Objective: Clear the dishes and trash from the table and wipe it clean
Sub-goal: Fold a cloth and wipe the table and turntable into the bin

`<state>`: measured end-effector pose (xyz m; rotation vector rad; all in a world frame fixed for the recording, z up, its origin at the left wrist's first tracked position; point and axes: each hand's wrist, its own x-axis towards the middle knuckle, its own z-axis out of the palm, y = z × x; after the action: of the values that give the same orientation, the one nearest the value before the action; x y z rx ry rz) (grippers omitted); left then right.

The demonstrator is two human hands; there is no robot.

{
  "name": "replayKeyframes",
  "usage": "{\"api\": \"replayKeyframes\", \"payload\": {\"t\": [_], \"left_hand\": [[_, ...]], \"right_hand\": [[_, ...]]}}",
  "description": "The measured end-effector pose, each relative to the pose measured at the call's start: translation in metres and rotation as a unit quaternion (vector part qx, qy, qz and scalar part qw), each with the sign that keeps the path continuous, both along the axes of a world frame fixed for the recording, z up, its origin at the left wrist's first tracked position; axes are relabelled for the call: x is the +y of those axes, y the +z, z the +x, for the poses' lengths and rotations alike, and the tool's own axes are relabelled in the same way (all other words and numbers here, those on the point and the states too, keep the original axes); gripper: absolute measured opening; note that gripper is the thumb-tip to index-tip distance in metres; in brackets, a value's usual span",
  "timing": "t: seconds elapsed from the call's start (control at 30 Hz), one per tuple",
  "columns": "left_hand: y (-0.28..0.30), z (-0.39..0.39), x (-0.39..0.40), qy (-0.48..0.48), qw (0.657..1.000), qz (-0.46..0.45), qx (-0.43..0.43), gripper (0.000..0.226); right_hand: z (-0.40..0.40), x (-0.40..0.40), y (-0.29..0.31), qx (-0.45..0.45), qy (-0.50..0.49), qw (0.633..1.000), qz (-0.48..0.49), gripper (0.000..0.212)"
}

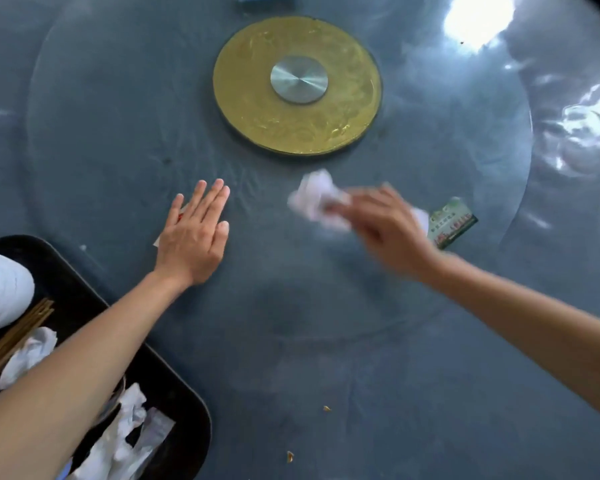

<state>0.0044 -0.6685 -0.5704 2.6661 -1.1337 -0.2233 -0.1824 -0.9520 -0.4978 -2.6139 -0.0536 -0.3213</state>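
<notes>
Now right hand [383,230] grips one crumpled tissue [317,199]; left hand [193,233] lies flat, grip wide.

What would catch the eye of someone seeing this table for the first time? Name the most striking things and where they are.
The gold disc with its metal hub sits at the centre of the glass turntable. Nearer, the right hand grips a crumpled white tissue, blurred, while the left hand lies flat on the glass. A black tray of trash fills the lower left corner.

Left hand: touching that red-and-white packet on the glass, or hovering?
Touching. In the head view the left hand lies flat, fingers straight, on the red-and-white packet; only the packet's edges show beside the little finger.
</notes>
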Motion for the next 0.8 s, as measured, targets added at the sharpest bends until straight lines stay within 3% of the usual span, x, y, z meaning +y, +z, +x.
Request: {"api": "replayKeyframes", "payload": {"t": [0.1,0.17,0.23,0.33,0.47,0.57,0.63,0.73,0.8], "left_hand": [[0.009,0.008,-0.005,0.047,0.999,0.006,-0.001,0.060],[0.014,-0.011,-0.032,0.112,0.992,-0.009,0.052,0.057],[0.015,-0.041,-0.060,0.160,0.982,-0.017,0.103,0.060],[0.002,-0.061,-0.068,0.180,0.983,-0.017,0.042,0.061],[-0.004,-0.028,-0.042,0.142,0.989,-0.014,0.030,0.063],[-0.003,-0.004,-0.030,0.114,0.993,-0.024,0.023,0.062],[-0.003,0.012,-0.021,0.100,0.995,-0.022,0.013,0.061],[0.002,0.013,-0.020,0.146,0.989,-0.029,0.000,0.054],[0.007,-0.014,-0.040,0.172,0.984,-0.046,0.032,0.053]], "right_hand": [[0.066,-0.062,0.009,-0.039,-0.198,0.979,0.005,0.041],[0.087,-0.073,-0.002,0.031,-0.302,0.952,0.042,0.054],[0.088,-0.050,-0.022,0.093,-0.345,0.934,0.025,0.057],[0.050,0.026,-0.044,0.036,-0.243,0.969,-0.022,0.044],[-0.035,0.112,-0.052,0.040,-0.043,0.997,0.047,0.033],[-0.065,0.118,-0.041,0.062,0.128,0.987,0.077,0.031],[-0.058,0.095,-0.031,0.034,0.145,0.986,0.071,0.032],[-0.006,0.032,-0.019,-0.033,-0.032,0.998,0.047,0.031],[0.044,-0.026,-0.016,-0.047,-0.202,0.978,0.027,0.031]]}}
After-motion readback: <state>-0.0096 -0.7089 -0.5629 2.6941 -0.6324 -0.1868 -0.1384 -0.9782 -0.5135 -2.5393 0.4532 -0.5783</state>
